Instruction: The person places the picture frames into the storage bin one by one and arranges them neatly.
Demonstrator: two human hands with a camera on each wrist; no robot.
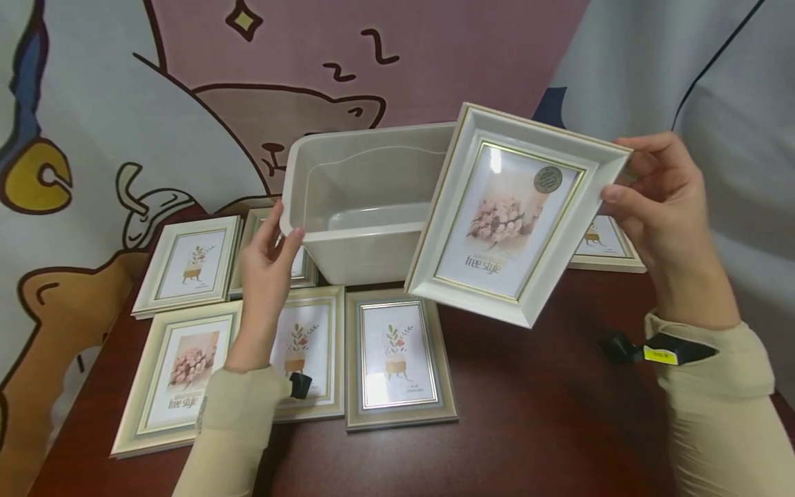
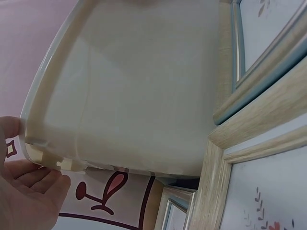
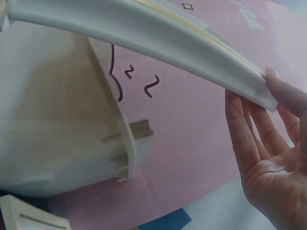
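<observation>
A white picture frame (image 1: 428,276) with a gold inner edge, a flower print and a round grey sticker is held up tilted by my right hand (image 1: 667,200). The thumb lies on its front and the fingers go behind its upper right corner, as the right wrist view also shows for the hand (image 3: 273,158). My left hand (image 1: 267,269) grips the left end of a beige plastic bin (image 1: 366,255), thumb over the rim and fingers under it. In the head view the raised frame hides the bin's right part; the visible inside shows bare floor.
Several picture frames lie face up on the dark red table (image 1: 528,428): a white frame (image 1: 143,293) at the left, a cream frame (image 1: 133,407), a beige-grey frame (image 1: 447,386) in front of the bin, another white frame (image 1: 611,264) behind my right hand. A cartoon-printed cloth (image 1: 472,55) hangs behind.
</observation>
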